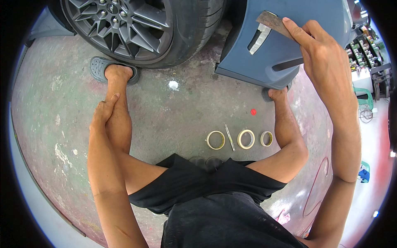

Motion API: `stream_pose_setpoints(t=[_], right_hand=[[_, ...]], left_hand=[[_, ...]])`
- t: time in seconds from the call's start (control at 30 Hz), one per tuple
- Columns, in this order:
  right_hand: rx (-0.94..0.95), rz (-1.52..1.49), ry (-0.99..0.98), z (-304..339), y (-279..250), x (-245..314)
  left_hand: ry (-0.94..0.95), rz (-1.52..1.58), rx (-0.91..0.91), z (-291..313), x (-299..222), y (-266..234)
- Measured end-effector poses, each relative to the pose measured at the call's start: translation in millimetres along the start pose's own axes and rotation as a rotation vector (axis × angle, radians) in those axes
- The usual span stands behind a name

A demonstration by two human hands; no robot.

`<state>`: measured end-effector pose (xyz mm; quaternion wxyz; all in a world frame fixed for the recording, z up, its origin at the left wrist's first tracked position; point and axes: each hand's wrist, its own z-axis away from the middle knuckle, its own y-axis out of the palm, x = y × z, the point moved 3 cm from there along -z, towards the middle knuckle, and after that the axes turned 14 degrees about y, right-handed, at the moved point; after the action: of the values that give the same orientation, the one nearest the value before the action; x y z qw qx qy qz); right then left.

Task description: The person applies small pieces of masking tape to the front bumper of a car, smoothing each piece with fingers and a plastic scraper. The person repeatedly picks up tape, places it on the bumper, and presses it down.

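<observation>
My right hand (318,45) is raised at the upper right, fingers closed on one end of a flat, worn grey-brown strip (273,22). Its free end lies over the blue-grey car bumper (244,70), at the top of a slanted slot. A whitish-silver patch (260,39) shows in that slot, just below the strip. Whether the strip touches the panel I cannot tell. Lower on the bumper, a dark elongated recess (287,64) sits beside my wrist. My left hand (104,109) is closed around my left shin, its fingertips partly hidden.
A car wheel (120,29) stands ahead, left of the bumper. Between my legs lie masking tape rolls (215,140), a thin pen-like tool (229,137), a red cap (253,112) and white powder (173,85). At right are a green chair (364,98) and a red hose (317,182).
</observation>
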<state>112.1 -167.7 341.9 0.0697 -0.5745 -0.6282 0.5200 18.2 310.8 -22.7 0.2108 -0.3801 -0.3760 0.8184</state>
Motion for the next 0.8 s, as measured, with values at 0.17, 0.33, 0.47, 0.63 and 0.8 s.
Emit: stream_pose_setpoints(t=[0.17, 0.33, 0.47, 0.63, 0.8], right_hand=[[-0.006, -0.022, -0.034, 1, 0, 1], [-0.010, -0.076, 0.037, 3, 9, -1], [-0.044, -0.114, 0.039, 5, 13, -4], [-0.030, -0.106, 0.026, 3, 9, 1], [0.042, -0.070, 0.103, 2, 5, 2]], left_hand=[[0.001, 0.019, -0.002, -2, 4, 1], [0.047, 0.057, 0.006, -8, 3, -1], [0.040, 0.040, 0.018, -11, 5, 1], [0.029, 0.017, 0.014, -7, -2, -2], [0.014, 0.036, 0.008, -1, -6, -4]])
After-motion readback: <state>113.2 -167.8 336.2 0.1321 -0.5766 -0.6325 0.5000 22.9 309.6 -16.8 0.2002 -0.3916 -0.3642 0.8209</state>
